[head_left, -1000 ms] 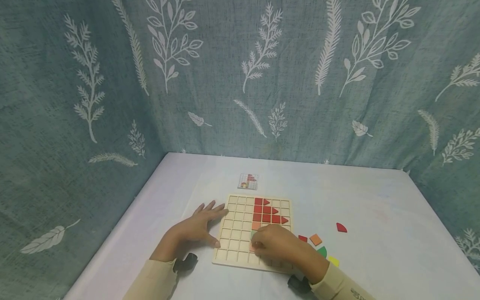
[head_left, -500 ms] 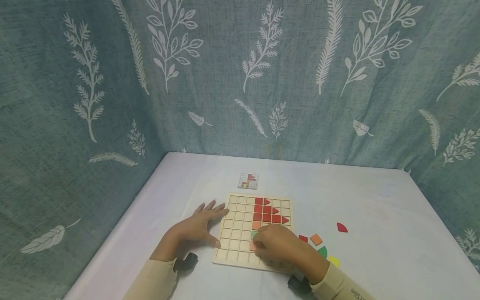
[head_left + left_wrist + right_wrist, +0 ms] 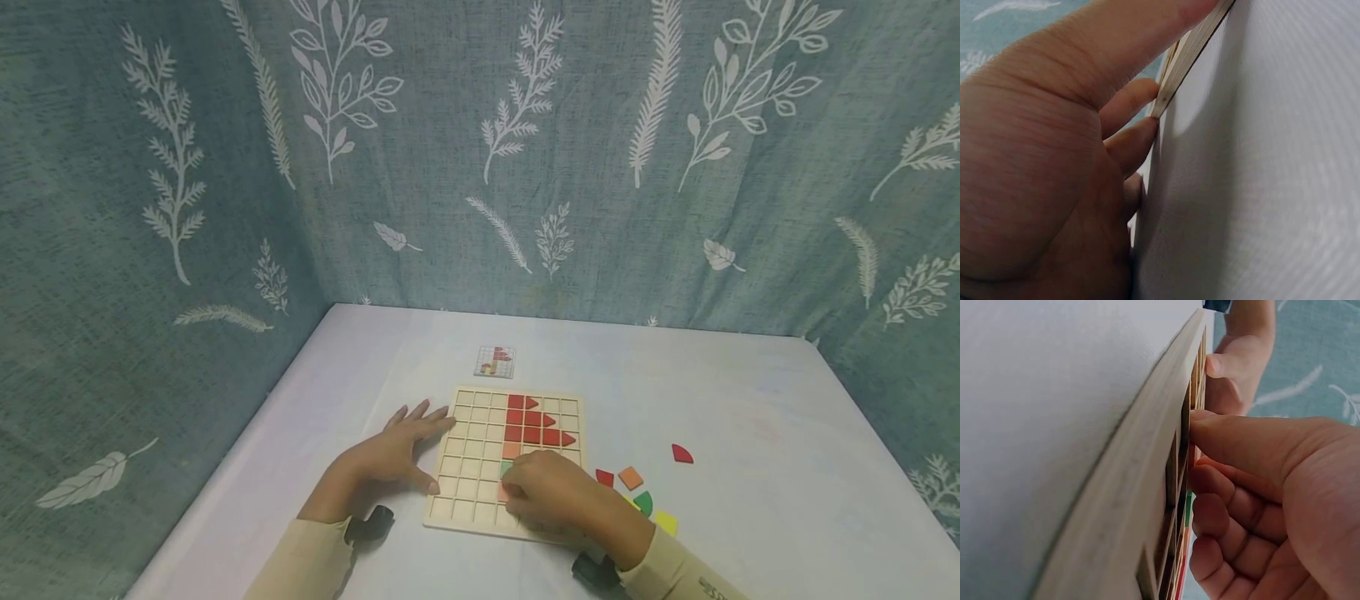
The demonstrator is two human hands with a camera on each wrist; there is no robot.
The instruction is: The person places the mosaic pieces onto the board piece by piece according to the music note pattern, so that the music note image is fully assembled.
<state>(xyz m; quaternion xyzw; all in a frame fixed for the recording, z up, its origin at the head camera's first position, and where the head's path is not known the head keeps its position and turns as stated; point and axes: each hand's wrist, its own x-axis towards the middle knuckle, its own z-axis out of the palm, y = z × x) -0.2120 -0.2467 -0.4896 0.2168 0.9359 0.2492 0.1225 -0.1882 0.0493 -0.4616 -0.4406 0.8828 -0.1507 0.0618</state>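
A pale wooden grid board (image 3: 465, 462) lies flat on the table. My left hand (image 3: 393, 454) rests at its left side with fingers spread, fingertips and thumb touching the edge; the left wrist view shows this contact too. Over the lower middle of the board, my right hand (image 3: 551, 487) has curled fingers, with thumb and index finger at an orange square tile (image 3: 504, 493) in a cell. The right wrist view shows the right thumb (image 3: 1235, 437) against the board. Above that tile sit a green tile (image 3: 506, 470), another orange tile (image 3: 511, 451) and red tile rows (image 3: 532, 437).
Right of the board lie loose pieces: a red one (image 3: 604, 477), an orange square (image 3: 631, 477), a green quarter circle (image 3: 643, 502), a yellow piece (image 3: 666, 523) and a red quarter circle (image 3: 682, 453). A small pattern card (image 3: 495, 362) lies behind the board.
My right hand and forearm have shifted very slightly, showing a bit more yellow beside the wrist. The left hand keeps its place at the board's edge.
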